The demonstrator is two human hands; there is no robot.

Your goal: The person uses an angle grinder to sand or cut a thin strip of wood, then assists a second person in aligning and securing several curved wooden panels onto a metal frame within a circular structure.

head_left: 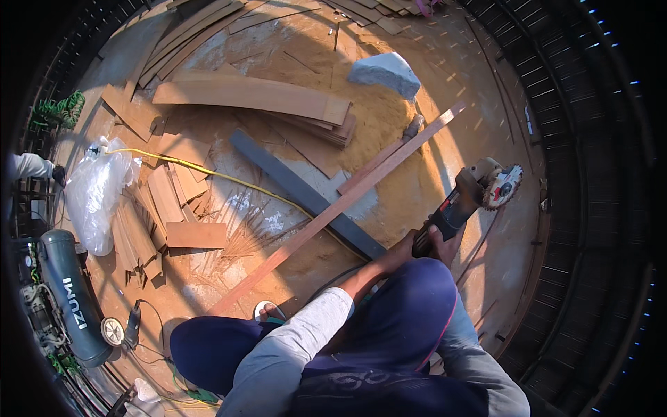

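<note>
An angle grinder [445,221] with a toothed round blade [503,187] is held up at my right, its blade end pointing away from me. My right hand [447,244] is closed round its body, the thumb lying along the side. My left hand [401,251] reaches across over my knee and grips the rear end of the grinder; its fingers are partly hidden. Left of the grinder, a long narrow wooden strip [326,214] slants across the floor. It rests over a dark grey beam [295,186], and a shorter strip [372,167] lies alongside it.
Farther off lie a stack of wide boards [253,94] and a pale block [386,74] amid sawdust. Short offcuts [167,198], a plastic bag [101,187] and a yellow cable [208,170] are at the left. A compressor tank [73,295] stands lower left. Another person's sleeve [31,167] shows at the left rim.
</note>
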